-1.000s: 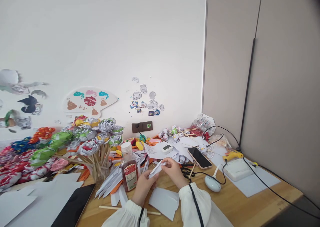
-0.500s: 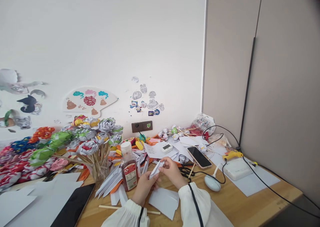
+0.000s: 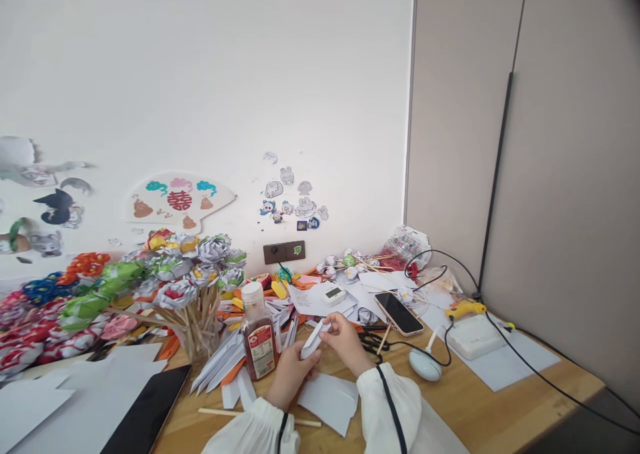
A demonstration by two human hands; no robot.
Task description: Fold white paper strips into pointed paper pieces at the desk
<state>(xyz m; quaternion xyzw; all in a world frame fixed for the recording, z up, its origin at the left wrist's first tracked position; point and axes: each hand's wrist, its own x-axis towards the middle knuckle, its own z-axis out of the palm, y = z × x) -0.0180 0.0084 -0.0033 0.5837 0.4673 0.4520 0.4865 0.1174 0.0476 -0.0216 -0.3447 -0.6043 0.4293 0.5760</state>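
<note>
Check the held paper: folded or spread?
Folded. The paper shows as a narrow, creased strip, held by the left hand and right hand; its layers are too small to count.

The folded paper is white, the sleeves white with black stripes.

A small piece of white paper is folded into a long, narrow strip, with a crease visible along its length. It is held slantwise, the near end toward the left and the far end toward the right. The left hand has its grip on the lower end, the right hand on the upper; fingers hide part of the strip, so its full outline cannot be told.
</note>
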